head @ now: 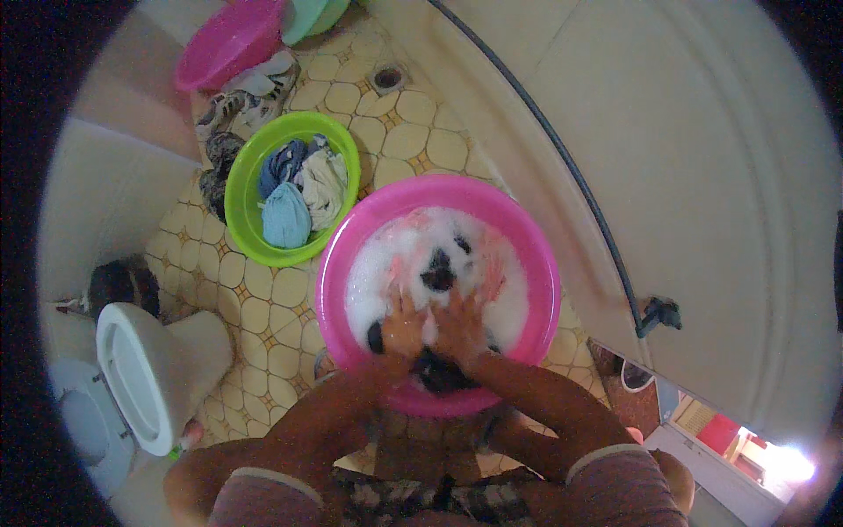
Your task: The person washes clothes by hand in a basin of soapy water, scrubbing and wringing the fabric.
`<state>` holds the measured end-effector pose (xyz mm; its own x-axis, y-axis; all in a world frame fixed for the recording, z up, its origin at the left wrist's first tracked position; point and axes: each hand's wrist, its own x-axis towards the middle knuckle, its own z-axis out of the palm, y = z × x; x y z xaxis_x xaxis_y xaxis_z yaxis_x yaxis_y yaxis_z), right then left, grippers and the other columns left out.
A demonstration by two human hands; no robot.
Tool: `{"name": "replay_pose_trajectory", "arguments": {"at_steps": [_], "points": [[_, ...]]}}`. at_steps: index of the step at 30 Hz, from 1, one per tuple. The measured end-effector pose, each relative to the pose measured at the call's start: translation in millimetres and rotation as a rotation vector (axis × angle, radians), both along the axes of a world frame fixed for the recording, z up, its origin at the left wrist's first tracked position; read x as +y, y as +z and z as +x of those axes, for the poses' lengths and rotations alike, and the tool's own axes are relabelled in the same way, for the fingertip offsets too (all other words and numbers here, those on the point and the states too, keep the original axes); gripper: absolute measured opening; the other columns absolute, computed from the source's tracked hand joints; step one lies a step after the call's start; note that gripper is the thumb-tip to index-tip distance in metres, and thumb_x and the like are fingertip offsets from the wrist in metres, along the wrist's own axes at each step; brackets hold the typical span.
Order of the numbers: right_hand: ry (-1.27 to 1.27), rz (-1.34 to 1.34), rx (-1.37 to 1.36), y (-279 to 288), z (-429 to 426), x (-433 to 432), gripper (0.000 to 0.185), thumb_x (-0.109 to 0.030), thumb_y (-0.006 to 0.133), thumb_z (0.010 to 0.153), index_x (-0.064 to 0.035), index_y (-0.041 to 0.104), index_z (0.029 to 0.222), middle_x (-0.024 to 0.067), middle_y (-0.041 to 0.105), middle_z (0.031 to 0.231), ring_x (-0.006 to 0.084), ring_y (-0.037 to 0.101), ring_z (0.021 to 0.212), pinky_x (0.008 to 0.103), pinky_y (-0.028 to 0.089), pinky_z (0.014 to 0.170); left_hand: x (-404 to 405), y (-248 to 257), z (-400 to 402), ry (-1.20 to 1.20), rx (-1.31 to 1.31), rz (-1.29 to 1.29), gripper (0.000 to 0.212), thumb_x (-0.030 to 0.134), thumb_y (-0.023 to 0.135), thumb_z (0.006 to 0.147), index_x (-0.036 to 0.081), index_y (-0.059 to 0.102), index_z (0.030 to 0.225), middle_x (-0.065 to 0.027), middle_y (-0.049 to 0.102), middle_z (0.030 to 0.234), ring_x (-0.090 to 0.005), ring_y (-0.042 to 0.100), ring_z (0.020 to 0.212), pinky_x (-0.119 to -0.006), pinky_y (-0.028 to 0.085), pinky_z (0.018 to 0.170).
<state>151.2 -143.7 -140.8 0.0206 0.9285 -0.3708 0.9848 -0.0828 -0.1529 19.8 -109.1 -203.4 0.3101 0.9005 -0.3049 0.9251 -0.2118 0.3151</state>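
Note:
A pink plastic basin stands on the floor right before me, holding water covered in white suds. Both hands are inside it, side by side and backs up. Foam hides part of the fingers of my left hand and my right hand. Under and between my wrists lies wet dark cloth, bunched against the basin's near side. Another dark patch of cloth pokes through the suds beyond my fingertips. Whether either hand grips the cloth cannot be made out.
A lime-green basin of bunched clothes touches or nearly touches the pink one. Beyond it are sneakers and another pink basin. A floor drain lies ahead, a toilet left, and a wall-like panel with a dark hose right.

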Motion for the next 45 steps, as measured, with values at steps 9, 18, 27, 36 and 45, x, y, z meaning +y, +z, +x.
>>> {"name": "replay_pose_trajectory", "arguments": {"at_steps": [9,18,27,36,45], "points": [[-0.117,-0.460,0.139,-187.7,29.0,8.0,0.042,-0.032,0.060,0.084,-0.0073,0.061,0.118,0.0207,0.061,0.120,0.0356,0.061,0.105,0.0437,0.050,0.091,55.0,-77.8,36.6,-0.423,0.292,-0.336,0.035,0.032,0.050,0.094,0.009,0.065,0.115,-0.0126,0.066,0.115,-0.0301,0.065,0.101,-0.044,0.051,0.086],[-0.119,-0.347,0.246,-60.9,54.3,79.9,0.044,-0.042,0.055,0.087,-0.0061,0.066,0.110,0.0235,0.060,0.118,0.0380,0.059,0.107,0.0504,0.046,0.090,115.8,30.6,1.6,-0.477,-0.103,-0.303,0.033,0.032,0.056,0.086,0.007,0.066,0.105,-0.0202,0.066,0.095,-0.0355,0.064,0.091,-0.048,0.050,0.079],[0.224,0.394,0.332,23.1,30.0,-44.2,0.053,-0.037,0.055,0.087,-0.0008,0.060,0.126,0.0351,0.050,0.128,0.0579,0.041,0.120,0.0709,0.031,0.099,-44.9,52.7,1.3,-0.331,0.068,0.193,0.057,0.034,0.059,0.086,0.005,0.050,0.134,-0.0214,0.024,0.155,-0.0450,0.021,0.143,-0.068,0.026,0.105],[0.004,-0.032,0.281,-93.9,14.0,-23.2,0.048,-0.040,0.058,0.087,-0.0050,0.065,0.118,0.0234,0.058,0.123,0.0432,0.052,0.113,0.0604,0.037,0.098,-21.4,-118.0,-25.3,-0.111,0.025,-0.394,0.024,0.023,0.059,0.088,0.012,0.064,0.108,-0.0165,0.058,0.111,-0.0342,0.055,0.107,-0.047,0.048,0.086],[-0.621,0.106,0.527,-192.4,7.8,24.5,0.045,-0.044,0.060,0.087,-0.0086,0.068,0.114,0.0133,0.063,0.122,0.0297,0.060,0.109,0.0498,0.043,0.097,32.3,-141.8,-29.1,-0.379,0.110,-0.471,0.025,0.027,0.062,0.083,0.009,0.071,0.098,-0.0157,0.069,0.097,-0.0333,0.066,0.092,-0.043,0.052,0.081]]}}
